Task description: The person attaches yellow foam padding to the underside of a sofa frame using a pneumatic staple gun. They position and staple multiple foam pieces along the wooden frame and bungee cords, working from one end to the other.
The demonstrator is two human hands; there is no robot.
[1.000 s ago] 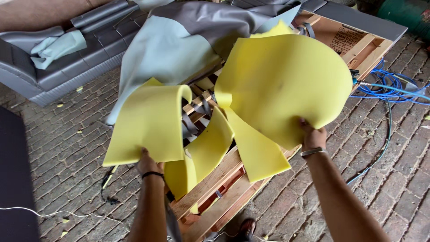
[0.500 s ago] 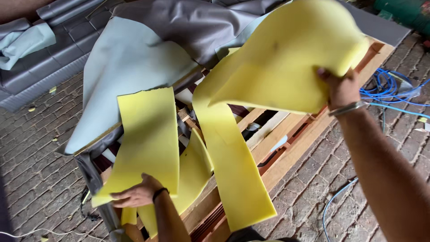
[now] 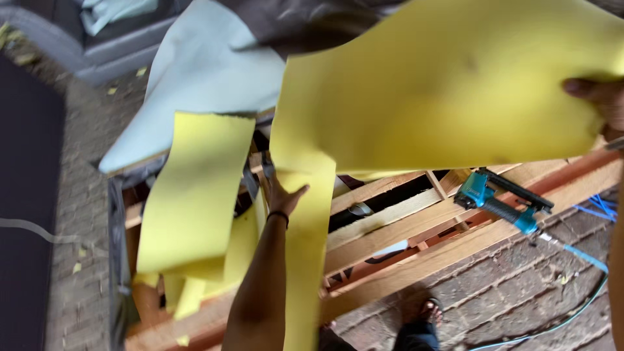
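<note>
Gripping floppy yellow foam sheet [image 3: 448,84], ragged-edged.

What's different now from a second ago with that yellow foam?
The right hand has swung the big yellow foam sheet up and rightward. The left hand let go of the narrow foam strip and reaches toward the wooden frame. The right hand's grip is unchanged.

A teal nail gun [image 3: 504,201] lies on the wooden frame [image 3: 416,244], above a brick floor [image 3: 520,299] with blue hose [image 3: 588,257].
</note>
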